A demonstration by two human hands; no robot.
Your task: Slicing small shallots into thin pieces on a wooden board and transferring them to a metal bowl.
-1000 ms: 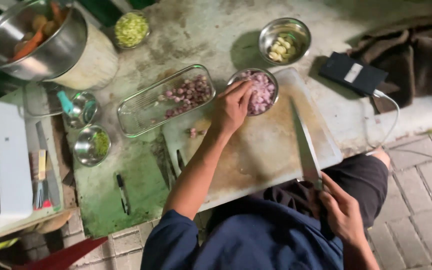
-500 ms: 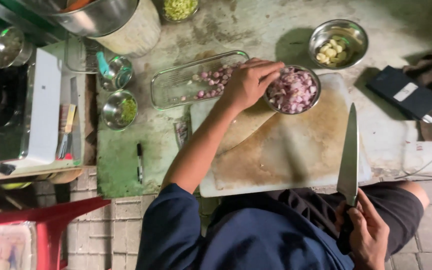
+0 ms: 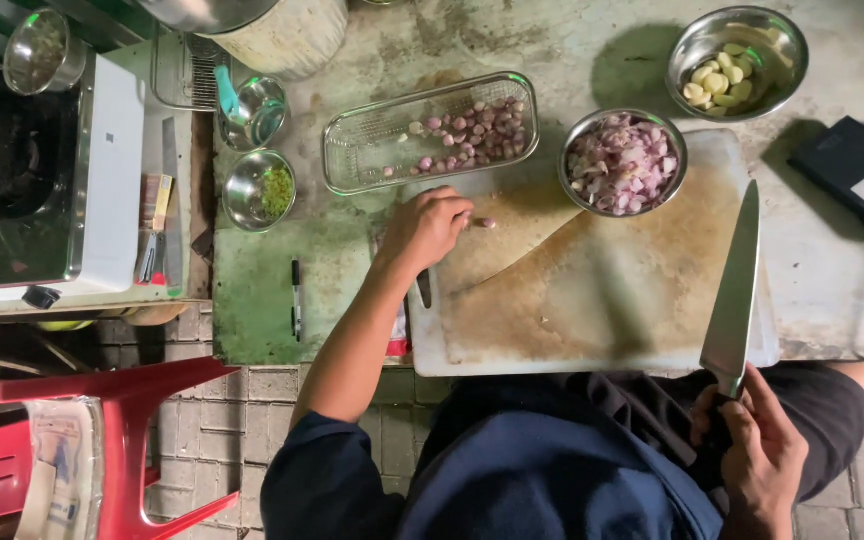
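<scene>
Lying small and purplish on the board (image 3: pixel 592 300), a shallot (image 3: pixel 486 223) touched the left hand's (image 3: pixel 426 228) curled fingertips; the right hand (image 3: pixel 760 462) gripped a knife (image 3: pixel 734 300), blade pointing far.

1 head-worn camera looks almost straight down — close over the cutting board (image 3: pixel 592 290) at frame centre. The person's lap fills the bottom edge, a stove (image 3: pixel 47 190) the left edge.
</scene>
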